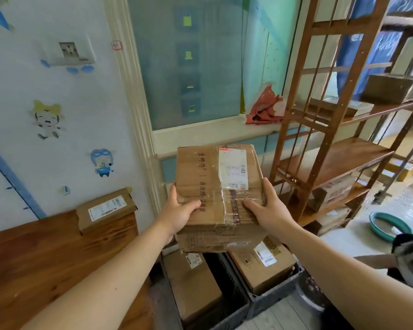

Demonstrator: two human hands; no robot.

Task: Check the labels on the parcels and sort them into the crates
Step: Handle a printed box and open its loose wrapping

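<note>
Forearms, two, bare, reaching forward from the person.

Left grip: closed on the held parcel, thumb on its top face, fingers under its near-left corner.

Right grip: closed on the same parcel, thumb on the taped top, fingers round its near-right edge.

Held parcel: brown carton, aloft, long axis running away from the person. White label faces up at far right of its top.

Left crate: dark, below the held parcel and slightly left, one carton inside.

Right crate: below the held parcel, to its right, one labelled carton inside.

Judgement: the drop is near straight down. Each grip sits nearer the crate on its own side, and the label decides which.

Small parcel: left of the held parcel, on the wooden surface.
</note>
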